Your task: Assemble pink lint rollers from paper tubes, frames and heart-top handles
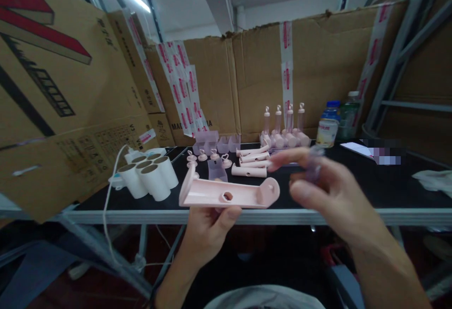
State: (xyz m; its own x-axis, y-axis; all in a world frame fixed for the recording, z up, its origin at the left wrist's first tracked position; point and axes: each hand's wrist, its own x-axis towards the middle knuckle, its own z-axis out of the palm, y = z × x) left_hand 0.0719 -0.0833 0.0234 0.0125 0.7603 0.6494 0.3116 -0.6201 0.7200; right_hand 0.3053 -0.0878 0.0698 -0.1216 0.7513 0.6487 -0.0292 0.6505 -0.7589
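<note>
My left hand (pixel 212 231) holds a pale pink plastic bracket (pixel 247 194) from below, with the thumb against its front. The bracket lies lengthwise, with a round hole near its middle and upturned ends. To its right, my right hand (pixel 328 186) is raised and partly blurred, its fingers curled round a small translucent purple piece (pixel 313 165). Behind the hands, several similar pink tube-shaped parts (pixel 249 171) lie on the black table (pixel 197 202). Pink caps with rings (pixel 226 161) stand near a translucent purple box (pixel 217 170).
White cardboard-cored rolls (pixel 151 182) stand at the left beside a white cable (pixel 106 205). Pink bottle-like pieces with ringed tops (pixel 289 130) line the back. A blue-capped bottle (pixel 328 125), a green bottle (pixel 349 116) and a phone-like flat object (pixel 358 149) are at the right. Cardboard (pixel 261 74) walls the back.
</note>
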